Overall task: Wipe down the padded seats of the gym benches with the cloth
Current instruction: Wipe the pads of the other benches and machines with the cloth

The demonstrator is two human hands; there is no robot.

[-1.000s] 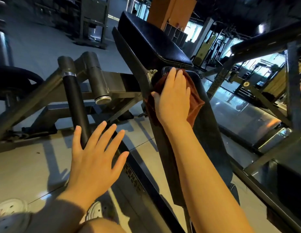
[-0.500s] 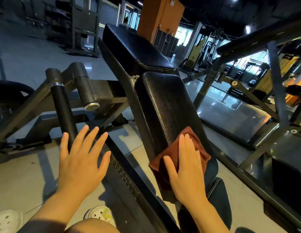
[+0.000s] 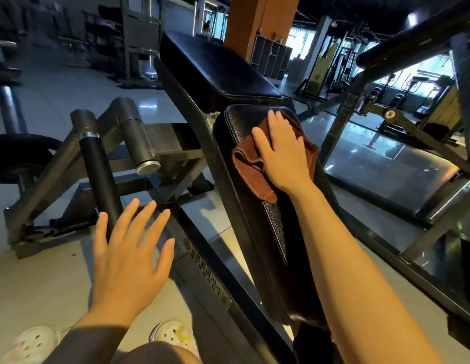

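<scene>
Right hand: your right hand (image 3: 282,153) lies flat on the rust-brown folded cloth (image 3: 248,164), fingers straight and close together, thumb out to the left, pressing the cloth down onto the pad.
Cloth: bunched and folded, sits on the upper end of the pad, near its top edge; a loose fold hangs out left of your palm and a corner trails below your wrist.
Seat pad: long black textured vinyl seat pad (image 3: 274,224), runs from near you up and away; cloth covers part of its far end, the rest is bare under your forearm.
Back pad: second black padded backrest (image 3: 215,72), starts just beyond the seat pad's top edge, tilted up and away; nothing on it.
Left hand: your left hand (image 3: 129,256) is held palm down with fingers spread and straight, gripping nothing; whether it touches anything below, cannot tell.
Frame: dark steel bench frame (image 3: 202,248) runs beside the seat pad on the left, with a lettered plate on it, text unreadable.
Roller: black cylindrical foam roller (image 3: 100,174) stands left of the frame, just past your left fingertips.
Floor: pale tiled floor (image 3: 45,271), your white clogs (image 3: 31,345) at the bottom edge.
</scene>
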